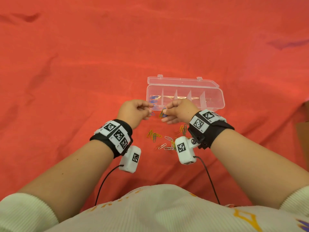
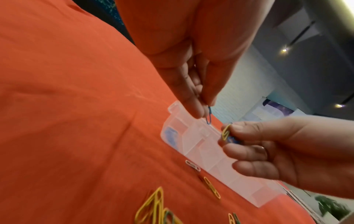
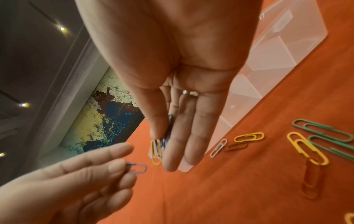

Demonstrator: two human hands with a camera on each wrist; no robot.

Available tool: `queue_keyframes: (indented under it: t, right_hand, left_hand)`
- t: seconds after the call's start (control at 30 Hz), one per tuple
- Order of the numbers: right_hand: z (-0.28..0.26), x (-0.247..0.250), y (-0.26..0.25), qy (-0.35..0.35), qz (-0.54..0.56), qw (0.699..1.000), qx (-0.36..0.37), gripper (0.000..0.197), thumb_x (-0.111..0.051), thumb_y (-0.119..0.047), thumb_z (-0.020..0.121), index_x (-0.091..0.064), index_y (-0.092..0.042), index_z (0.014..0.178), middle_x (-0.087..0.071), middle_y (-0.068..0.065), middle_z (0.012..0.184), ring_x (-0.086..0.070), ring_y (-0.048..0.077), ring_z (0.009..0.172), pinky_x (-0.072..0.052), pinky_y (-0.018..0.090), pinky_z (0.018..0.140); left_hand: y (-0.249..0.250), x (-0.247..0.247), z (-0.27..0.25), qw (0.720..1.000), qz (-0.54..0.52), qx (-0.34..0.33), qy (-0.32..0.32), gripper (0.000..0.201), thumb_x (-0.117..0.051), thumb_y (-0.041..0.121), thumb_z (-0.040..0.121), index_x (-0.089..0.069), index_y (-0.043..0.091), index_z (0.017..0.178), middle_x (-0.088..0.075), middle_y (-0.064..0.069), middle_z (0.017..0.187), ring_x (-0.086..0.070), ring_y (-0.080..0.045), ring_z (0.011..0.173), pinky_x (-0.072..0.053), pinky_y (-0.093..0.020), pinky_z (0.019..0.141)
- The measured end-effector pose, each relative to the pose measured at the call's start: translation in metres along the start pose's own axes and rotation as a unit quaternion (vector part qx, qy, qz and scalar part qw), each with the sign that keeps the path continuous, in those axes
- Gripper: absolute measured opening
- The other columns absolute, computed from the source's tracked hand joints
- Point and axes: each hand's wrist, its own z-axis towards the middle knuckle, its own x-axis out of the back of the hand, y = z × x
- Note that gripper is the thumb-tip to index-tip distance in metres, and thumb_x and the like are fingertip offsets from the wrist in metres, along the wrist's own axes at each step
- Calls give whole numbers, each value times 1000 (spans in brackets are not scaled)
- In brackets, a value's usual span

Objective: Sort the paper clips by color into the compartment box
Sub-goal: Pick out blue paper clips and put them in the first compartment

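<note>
A clear compartment box (image 1: 217,97) lies open on the red cloth, with blue clips (image 1: 153,97) in its leftmost compartment. My left hand (image 1: 148,113) hovers just in front of that compartment and pinches one blue paper clip (image 2: 208,117) (image 3: 137,167) between thumb and finger. Close to its right, my right hand (image 1: 164,113) pinches a small bunch of clips (image 1: 162,113), yellow and blue (image 3: 159,145) (image 2: 227,133). Loose clips (image 1: 154,135) in yellow, green, white and red lie on the cloth nearer to me.
The box lid (image 1: 182,80) is folded back behind the box. More loose clips (image 1: 168,143) lie under my right wrist camera (image 1: 184,150). Wrinkled red cloth (image 1: 83,72) spreads on all sides. Cables run from both wrist cameras toward my body.
</note>
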Motion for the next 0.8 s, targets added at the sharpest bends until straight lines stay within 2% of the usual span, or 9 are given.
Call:
queue_keyframes:
  t: [0.2,0.3,0.4,0.47,0.57,0.63,0.7,0.73,0.8]
  right_hand:
    - [1,-5,-2,-17,-6,1000,5,13,-58,-7,90,-56,-13,79,-66,7,74,-68,7,48,-57,24,53]
    - [1,-7,3,-10,-13,1000,-3,14,-59,-8,89,-57,-13,77,-66,6,72,-67,7,47,-56,24,51]
    - [2,-4,8,10,-6,1000,-6,15,-59,-7,89,-56,-13,77,-65,5,71,-68,8,47,-56,24,49]
    - [3,-1,9,22,-2,1000,-7,13,-60,-7,89,-56,-13,77,-65,6,72,-68,8,48,-56,24,50]
    - [5,3,8,45,-9,999,-4,11,-61,-7,88,-56,-12,80,-65,6,73,-67,7,46,-56,23,49]
    - [7,4,4,55,-22,998,2,7,-62,-7,88,-57,-10,83,-65,5,74,-66,6,44,-54,21,46]
    - [10,3,1,66,-29,997,11,9,-61,-6,88,-57,-11,80,-64,5,72,-64,4,40,-52,20,43]
    - [12,3,0,74,-30,997,16,13,-61,-6,88,-56,-12,77,-63,5,71,-63,4,39,-52,20,42]
    - [15,2,-3,89,-30,995,26,14,-61,-5,87,-55,-12,76,-61,6,69,-61,3,36,-51,20,41]
  left_hand:
    - [9,-11,5,987,122,52,-93,10,-68,8,78,-68,8,88,-58,-3,54,-52,2,33,-50,-16,47]
    - [3,-17,3,985,137,85,-67,1,-66,12,80,-66,13,80,-59,-3,53,-51,1,30,-51,-24,53]
    - [-1,-18,0,983,135,114,-42,5,-66,13,81,-64,15,77,-58,-2,52,-50,0,29,-48,-22,50]
    - [0,-16,-2,977,157,128,-66,3,-65,10,80,-67,10,82,-58,-2,53,-52,-3,34,-49,-22,50]
    - [6,-12,-6,950,248,123,-141,15,-65,8,79,-69,8,94,-63,-7,60,-58,-11,46,-49,-21,52]
    - [11,-9,-6,928,331,87,-150,24,-66,11,79,-67,11,103,-70,-15,83,-67,-24,73,-50,-26,70]
    - [18,-7,-4,920,365,55,-131,27,-65,11,79,-67,11,106,-69,-16,101,-65,-30,94,-49,-32,85]
    - [22,-5,-3,921,367,43,-124,26,-64,9,79,-68,11,104,-69,-16,102,-65,-30,93,-49,-32,86]
    - [27,-2,3,930,349,31,-115,20,-63,7,79,-70,9,98,-71,-14,88,-65,-24,75,-49,-29,82]
